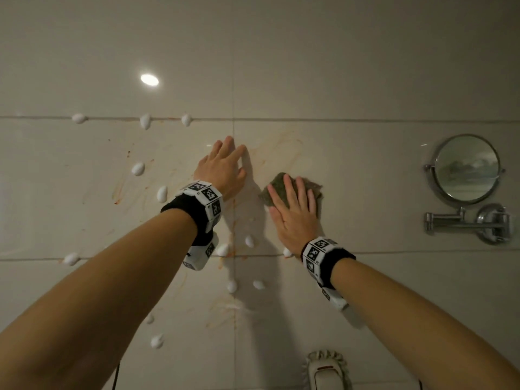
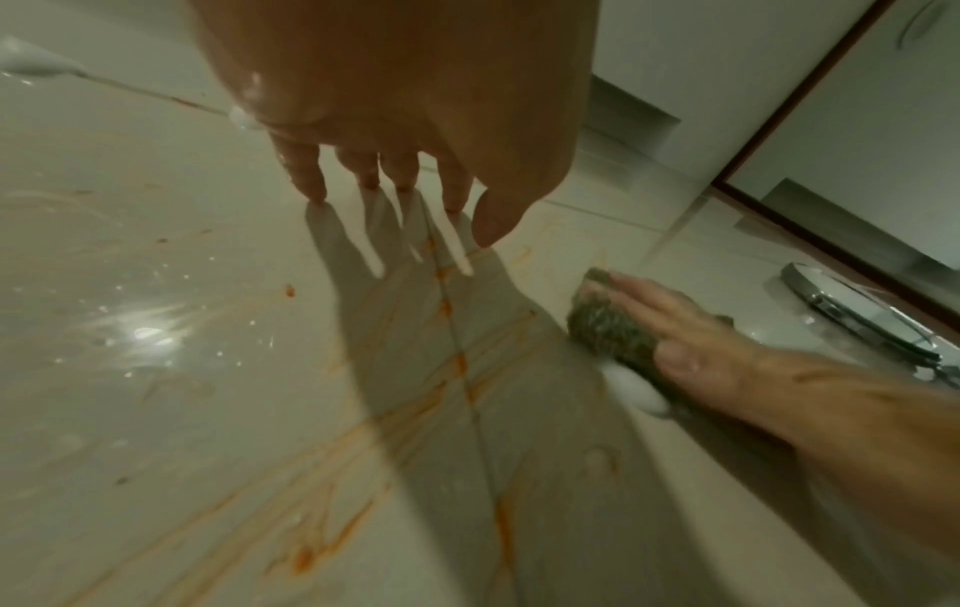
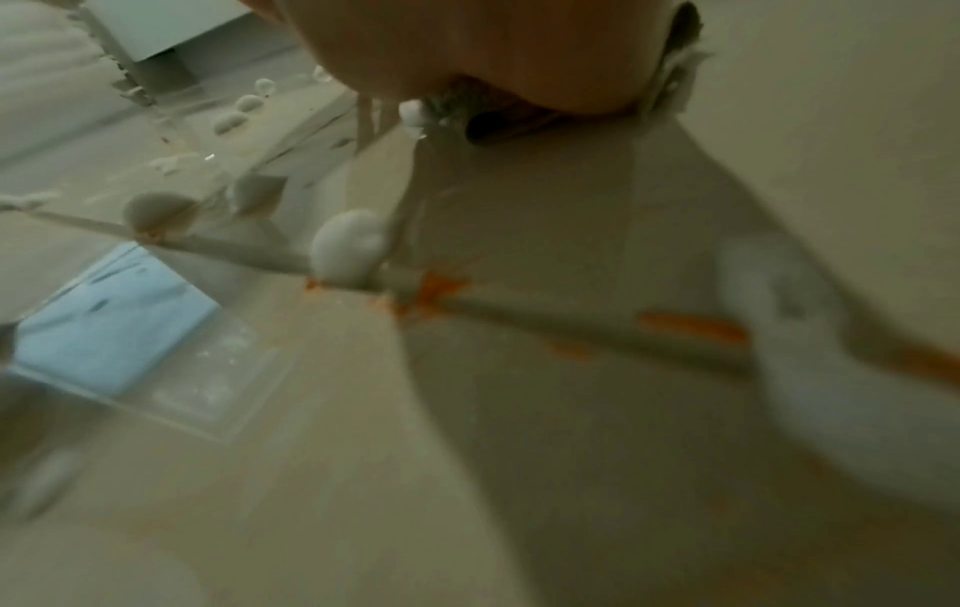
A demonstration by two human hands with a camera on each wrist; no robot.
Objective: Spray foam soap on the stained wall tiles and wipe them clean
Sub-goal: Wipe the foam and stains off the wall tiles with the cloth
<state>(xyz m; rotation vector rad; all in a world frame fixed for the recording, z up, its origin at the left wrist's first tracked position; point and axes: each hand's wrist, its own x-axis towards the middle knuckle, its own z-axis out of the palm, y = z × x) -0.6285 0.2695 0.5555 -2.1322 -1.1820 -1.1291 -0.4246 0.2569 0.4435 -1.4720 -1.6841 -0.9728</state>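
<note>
Glossy cream wall tiles (image 1: 351, 170) carry orange smears (image 1: 275, 144) and several white foam dabs (image 1: 161, 193). My right hand (image 1: 292, 209) lies flat with straight fingers on a dark green-brown cloth (image 1: 277, 182), pressing it against the tile. In the left wrist view the same cloth (image 2: 607, 328) shows under that hand (image 2: 691, 336), with foam at its lower edge. My left hand (image 1: 225, 164) rests on the wall beside the vertical grout line, fingers straight, fingertips (image 2: 317, 193) touching the tile (image 2: 156, 369). Orange streaks (image 2: 457, 361) run down the grout. The right wrist view is blurred; foam (image 3: 348, 242) and orange stain (image 3: 436, 287) sit on a grout line.
A round chrome mirror (image 1: 467, 168) on a swing arm (image 1: 467, 222) juts from the wall at right. A white ribbed object (image 1: 326, 370) shows at the bottom edge. A ceiling light's reflection (image 1: 149, 79) shines on the upper tile. A blue pack (image 3: 114, 316) appears reflected or below.
</note>
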